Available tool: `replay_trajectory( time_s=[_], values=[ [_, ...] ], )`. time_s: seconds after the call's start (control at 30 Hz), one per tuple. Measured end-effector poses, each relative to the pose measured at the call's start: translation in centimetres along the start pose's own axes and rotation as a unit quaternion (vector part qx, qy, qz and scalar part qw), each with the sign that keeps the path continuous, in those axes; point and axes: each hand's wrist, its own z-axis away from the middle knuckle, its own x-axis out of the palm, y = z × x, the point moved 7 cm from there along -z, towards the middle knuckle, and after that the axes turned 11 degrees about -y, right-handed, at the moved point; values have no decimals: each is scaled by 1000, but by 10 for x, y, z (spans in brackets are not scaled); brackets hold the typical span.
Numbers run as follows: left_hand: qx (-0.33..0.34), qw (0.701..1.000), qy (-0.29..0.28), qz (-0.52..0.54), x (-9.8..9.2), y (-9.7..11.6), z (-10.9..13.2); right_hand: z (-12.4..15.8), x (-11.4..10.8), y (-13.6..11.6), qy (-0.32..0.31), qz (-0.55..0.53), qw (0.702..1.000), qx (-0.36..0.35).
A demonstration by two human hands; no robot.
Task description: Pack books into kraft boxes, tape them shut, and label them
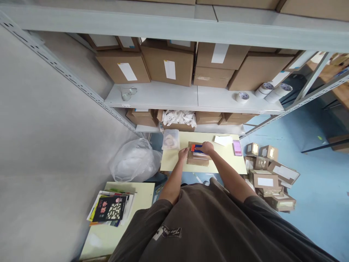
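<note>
A flat brown cardboard parcel [197, 159] lies on the pale yellow table [174, 162]. My left hand [183, 153] rests on the parcel's left edge, fingers curled against it. My right hand [206, 147] is closed on a red and blue tape dispenser [196, 147] pressed on top of the parcel.
A clear bag [171, 139], white paper [223, 140] and a pink pad [237, 147] lie on the table. Small taped boxes [268, 178] are piled on the blue floor at right. A white plastic sack [136, 160] sits left. Books [110, 207] lie on a side table. Shelves hold cartons and tape rolls [242, 96].
</note>
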Motion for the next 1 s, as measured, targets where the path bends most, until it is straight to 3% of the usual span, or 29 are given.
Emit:
replay_trajectory(
  time_s=[0.2, 0.33, 0.5, 0.8, 0.9, 1.0],
  values=[
    [-22, 995, -7, -102, 14, 14, -4, 1, -2, -3, -6, -12, 1000, 18],
    [-34, 991, 20, -131, 20, 18, -1, 5, -3, 14, -10, -15, 1000, 19],
    [-39, 989, 69, -128, 19, 23, 4, 14, -7, 79, -13, -12, 999, 31],
    [-36, 978, 54, -198, 19, 34, 6, 39, -19, 234, -8, -9, 996, 89],
    [-28, 978, 54, -199, 19, 36, 6, 38, -15, 248, 2, -12, 994, 108],
    [-29, 978, 51, -199, 17, 37, 5, 27, 4, 222, 2, -32, 992, 122]
  ],
)
